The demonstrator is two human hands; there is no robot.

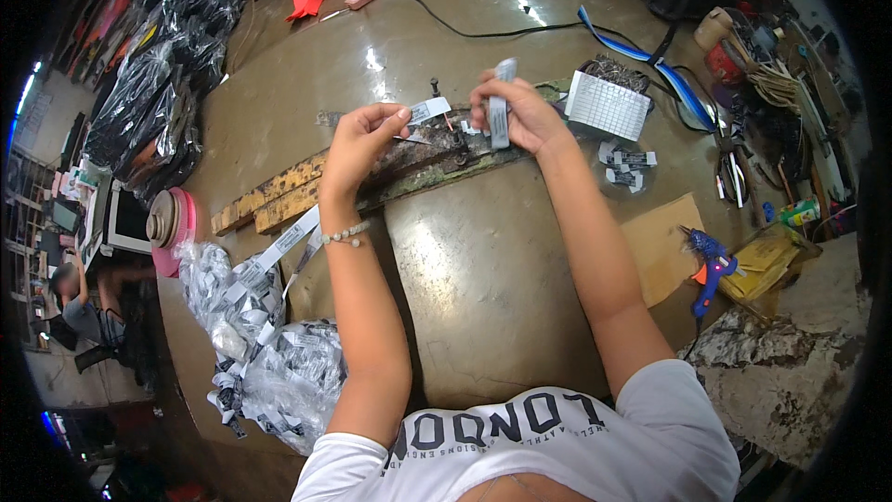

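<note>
My left hand [367, 141] pinches the end of a white printed label strip [429, 111] between thumb and fingers. A length of this kind of strip trails below my left wrist to the heap of label strips [269, 339] at the lower left. To its right, my right hand [522, 110] is closed on a pale grey printed label piece [499, 119], held upright and slightly blurred. Both hands are over a worn yellow and dark bar fixture [307, 193] with a small upright post [434, 87]. Several loose cut labels [624, 165] lie right of my right hand.
A white gridded block [608, 105] stands at the right. Nearer are a cardboard sheet [662, 246] and a blue glue gun [714, 270]. A pink-edged tape roll [177, 223] and black plastic-wrapped bundles [153, 84] are at the left. A black cable [465, 33] crosses the far table.
</note>
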